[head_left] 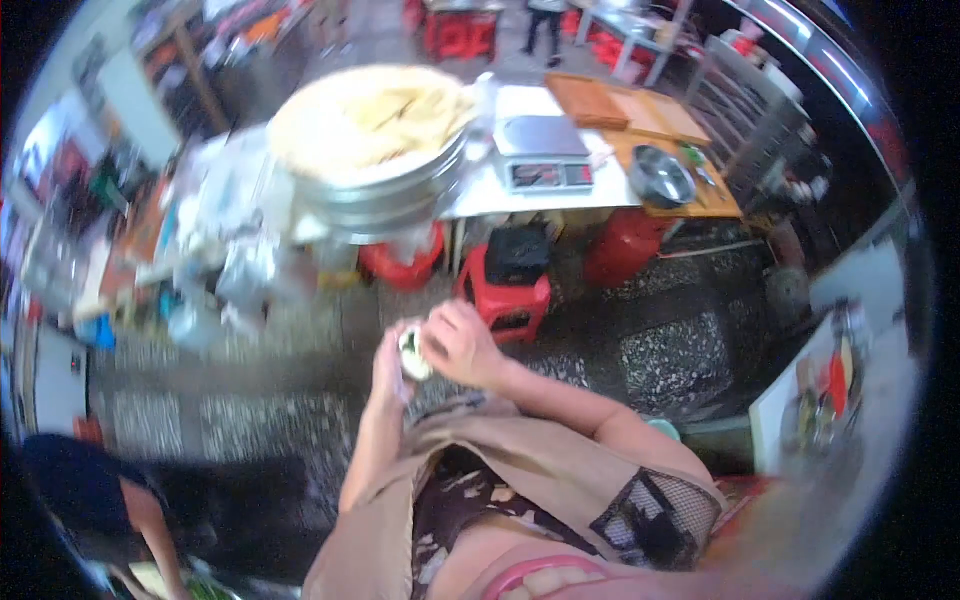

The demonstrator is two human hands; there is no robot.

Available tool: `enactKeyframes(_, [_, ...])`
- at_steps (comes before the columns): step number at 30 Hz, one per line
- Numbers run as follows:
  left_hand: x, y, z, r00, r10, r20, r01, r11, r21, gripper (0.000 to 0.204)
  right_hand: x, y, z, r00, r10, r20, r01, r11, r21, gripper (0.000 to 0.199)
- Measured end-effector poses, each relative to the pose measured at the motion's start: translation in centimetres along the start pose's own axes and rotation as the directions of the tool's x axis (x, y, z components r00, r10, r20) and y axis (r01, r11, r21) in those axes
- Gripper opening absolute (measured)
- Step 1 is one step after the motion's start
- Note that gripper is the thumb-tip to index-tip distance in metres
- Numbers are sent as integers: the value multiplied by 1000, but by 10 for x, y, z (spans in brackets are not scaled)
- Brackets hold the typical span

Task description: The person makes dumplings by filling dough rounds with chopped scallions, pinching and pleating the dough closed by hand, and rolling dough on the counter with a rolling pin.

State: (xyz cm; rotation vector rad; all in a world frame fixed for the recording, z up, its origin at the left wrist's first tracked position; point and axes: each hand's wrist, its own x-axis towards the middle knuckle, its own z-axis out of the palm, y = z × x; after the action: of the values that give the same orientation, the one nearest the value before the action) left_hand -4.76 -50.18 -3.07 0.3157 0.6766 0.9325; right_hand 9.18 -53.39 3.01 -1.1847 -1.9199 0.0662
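In front of my body I hold a small piece of pale dough with dark green filling (pixel 414 356). My left hand (pixel 388 366) cups it from the left side, its fingers closed around the edge. From the right, my right hand (pixel 460 342) bends over the dough, with its fingertips pinched at the rim. Those fingers hide part of the dough, and blur keeps me from telling how far it is folded.
Ahead stands a table with stacked round steamer trays (pixel 375 190), a digital scale (pixel 543 155) and a metal bowl (pixel 661 176). Red stools (pixel 508 290) and a red bucket (pixel 405 262) sit below. Another person's arm (pixel 152 525) shows at lower left.
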Motion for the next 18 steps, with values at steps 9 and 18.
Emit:
enactKeyframes(9, [44, -22, 34, 919, -338, 202, 289, 928, 236, 33, -23, 16, -49, 994, 3, -105, -24, 981, -194, 10])
enactKeyframes(18, [42, -2, 64, 777, -561, 286, 459, 815, 354, 51, -24, 9, -46, 897, 323, -300, -340, 940, -4, 8])
